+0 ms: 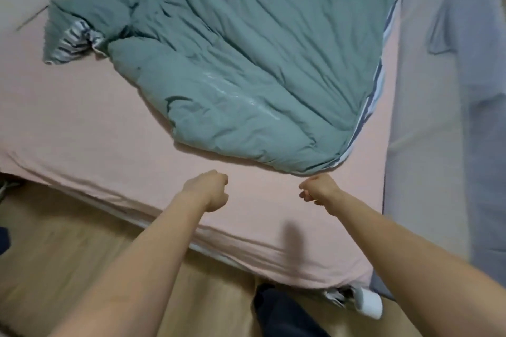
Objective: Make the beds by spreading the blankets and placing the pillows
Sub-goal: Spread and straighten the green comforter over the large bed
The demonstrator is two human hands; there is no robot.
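Basically, blanket (241,63) lies rumpled toward the bed's (82,123) far right corner, near edge short of the foot. Left hand (209,190) and right hand (319,189) both fisted, holding nothing, just short of the hem. Looks soft, puffy, light; grab the near corners.

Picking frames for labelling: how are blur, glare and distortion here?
Head view: motion-smeared at the upper left; pale streaky glare on the green duvet; wide-angle bending tilts the pink mattress; both fists, left hand and right hand, are soft-edged.
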